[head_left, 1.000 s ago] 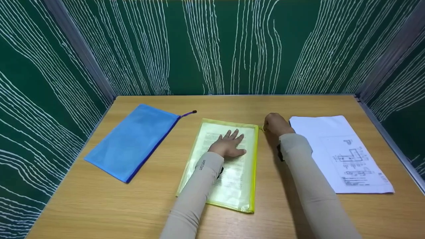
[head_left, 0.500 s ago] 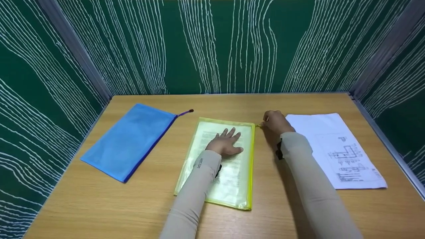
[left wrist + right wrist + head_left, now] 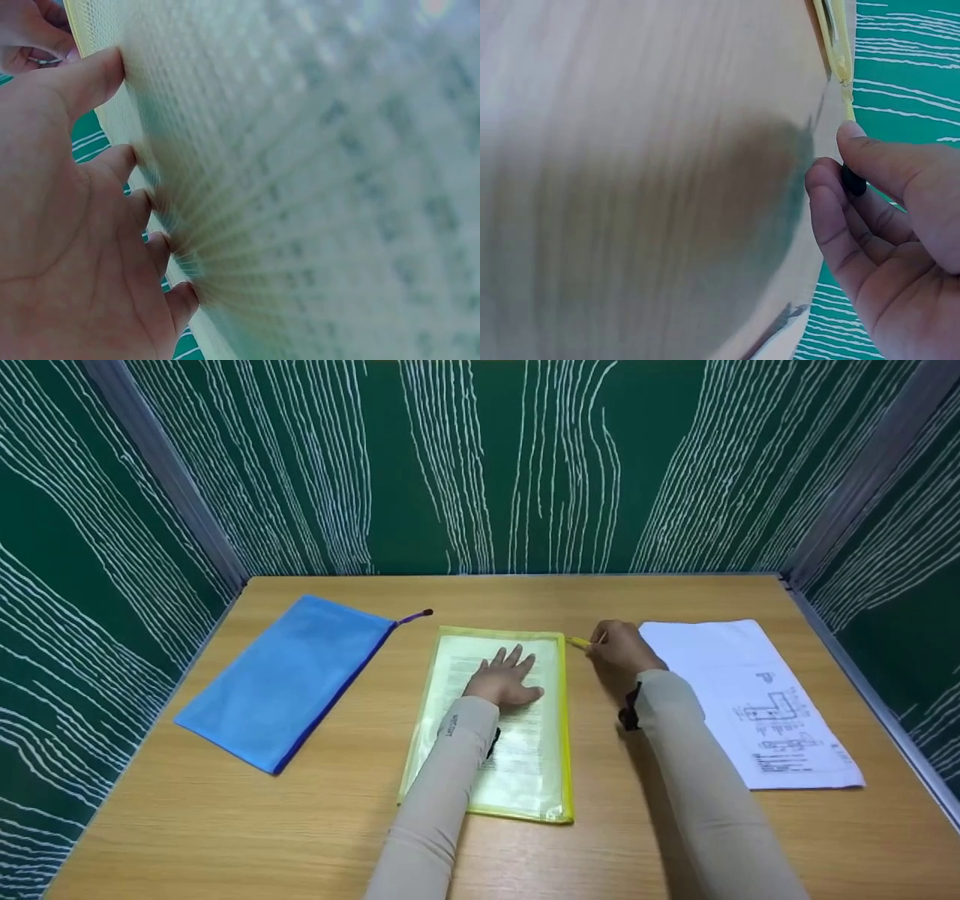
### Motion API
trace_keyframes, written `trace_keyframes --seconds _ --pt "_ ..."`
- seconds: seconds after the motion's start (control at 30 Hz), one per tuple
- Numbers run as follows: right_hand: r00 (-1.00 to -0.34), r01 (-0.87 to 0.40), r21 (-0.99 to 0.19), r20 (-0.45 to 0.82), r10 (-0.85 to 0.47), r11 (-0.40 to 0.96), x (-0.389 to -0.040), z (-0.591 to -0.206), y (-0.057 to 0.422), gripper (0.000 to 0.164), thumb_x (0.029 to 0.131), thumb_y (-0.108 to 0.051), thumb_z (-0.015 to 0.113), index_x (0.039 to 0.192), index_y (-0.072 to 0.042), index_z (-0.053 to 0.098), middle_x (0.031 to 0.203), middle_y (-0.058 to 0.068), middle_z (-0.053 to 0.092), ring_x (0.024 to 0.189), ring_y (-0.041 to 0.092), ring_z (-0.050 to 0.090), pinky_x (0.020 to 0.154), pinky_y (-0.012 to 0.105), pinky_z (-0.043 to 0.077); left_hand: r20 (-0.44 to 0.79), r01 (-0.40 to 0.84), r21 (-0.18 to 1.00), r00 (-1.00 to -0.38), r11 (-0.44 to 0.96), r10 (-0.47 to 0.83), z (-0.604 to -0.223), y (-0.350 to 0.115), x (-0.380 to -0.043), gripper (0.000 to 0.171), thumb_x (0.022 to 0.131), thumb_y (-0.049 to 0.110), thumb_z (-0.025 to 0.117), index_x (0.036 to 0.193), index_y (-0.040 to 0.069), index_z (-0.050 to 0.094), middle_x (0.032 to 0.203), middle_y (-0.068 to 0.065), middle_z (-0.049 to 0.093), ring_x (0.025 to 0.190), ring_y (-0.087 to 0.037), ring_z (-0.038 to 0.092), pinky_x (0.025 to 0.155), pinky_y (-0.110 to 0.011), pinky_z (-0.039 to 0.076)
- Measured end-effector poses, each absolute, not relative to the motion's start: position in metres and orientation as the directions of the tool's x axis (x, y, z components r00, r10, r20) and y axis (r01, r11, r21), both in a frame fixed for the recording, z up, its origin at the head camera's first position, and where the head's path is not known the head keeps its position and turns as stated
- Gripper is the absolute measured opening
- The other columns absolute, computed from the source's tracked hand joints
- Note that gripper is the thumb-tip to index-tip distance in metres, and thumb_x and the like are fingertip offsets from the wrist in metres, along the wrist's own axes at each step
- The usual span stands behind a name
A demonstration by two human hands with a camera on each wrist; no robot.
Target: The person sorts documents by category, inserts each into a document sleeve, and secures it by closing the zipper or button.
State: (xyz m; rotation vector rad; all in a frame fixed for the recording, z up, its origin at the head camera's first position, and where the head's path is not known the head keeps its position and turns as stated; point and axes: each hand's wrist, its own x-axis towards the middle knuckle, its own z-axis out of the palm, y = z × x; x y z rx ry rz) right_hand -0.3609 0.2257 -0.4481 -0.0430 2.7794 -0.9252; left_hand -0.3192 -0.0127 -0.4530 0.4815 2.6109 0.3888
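A yellow-edged zip pouch (image 3: 525, 780) with printed paper inside lies in the middle of the table. My left hand (image 3: 504, 681) rests on its upper part, fingers spread; in the left wrist view the fingertips (image 3: 184, 300) touch the pouch's mesh-textured surface. At the pouch's upper right corner, my right hand (image 3: 622, 646) pinches the yellow zipper pull (image 3: 577, 642). The right wrist view shows the pull's yellow cord (image 3: 847, 97) running to the thumb, and its black end (image 3: 853, 180) between thumb and fingers.
To the left lies a blue zip pouch (image 3: 289, 682) with a purple pull (image 3: 414, 616). A stack of white paper (image 3: 697, 660) with a printed drawing lies at the right, partly behind my right forearm. Green walls with white lines (image 3: 555, 472) border the wooden table (image 3: 300, 832).
The yellow pouch has turned slightly, and its pull now stretches out visibly between the corner and my right hand. The left hand stays on the pouch. The view has shifted a little.
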Motion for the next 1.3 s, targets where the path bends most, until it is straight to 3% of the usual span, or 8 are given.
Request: trace_keyframes --seconds 0.13,0.33,0.73,1.3 --pt "-0.979 0.021 -0.606 -0.175 -0.108 0.795 -0.358 -0.448 0.228 0.014 0.095 -0.018 0.061 0.102 -0.006 0.062 0.100 0.013 0.062 0.088 0.024 0.057 0.075 0.033 0.047 -0.375 0.269 0.348 -0.838 0.898 0.397 -0.452 -0.011 -0.318 0.071 0.097 0.053 0.044 0.155 0.027 0.012 0.163 0.003 -0.002 0.150 -0.023 -0.006 0.122 -0.046 0.002" --pt "-0.973 0.050 -0.624 -0.208 -0.104 0.780 -0.355 -0.447 0.226 0.015 0.096 -0.018 0.058 0.104 -0.006 0.062 0.101 0.013 0.061 0.090 0.023 0.055 0.078 0.033 0.046 -0.366 0.267 0.358 -0.841 0.895 0.398 -0.453 -0.011 -0.318 0.071 0.097 0.052 0.044 0.155 0.027 0.013 0.163 0.003 -0.001 0.150 -0.023 -0.005 0.122 -0.046 0.002" --pt "-0.981 -0.012 -0.621 -0.144 -0.129 0.783 -0.347 -0.453 0.219 0.018 0.095 -0.015 0.058 0.105 -0.003 0.065 0.100 0.014 0.064 0.088 0.023 0.057 0.077 0.033 0.048 -0.365 0.255 0.356 -0.847 0.899 0.385 -0.454 -0.014 -0.319 0.072 0.096 0.054 0.044 0.155 0.027 0.013 0.163 0.003 -0.001 0.150 -0.022 -0.005 0.121 -0.046 0.002" --pt "-0.975 0.093 -0.678 -0.211 -0.072 0.730 -0.340 -0.456 0.218 0.019 0.094 -0.016 0.057 0.108 -0.005 0.063 0.102 0.012 0.060 0.092 0.025 0.054 0.079 0.033 0.046 -0.369 0.250 0.343 -0.851 0.906 0.375 -0.455 -0.011 -0.318 0.074 0.095 0.055 0.045 0.155 0.027 0.014 0.163 0.004 0.001 0.151 -0.022 -0.004 0.122 -0.045 0.003"
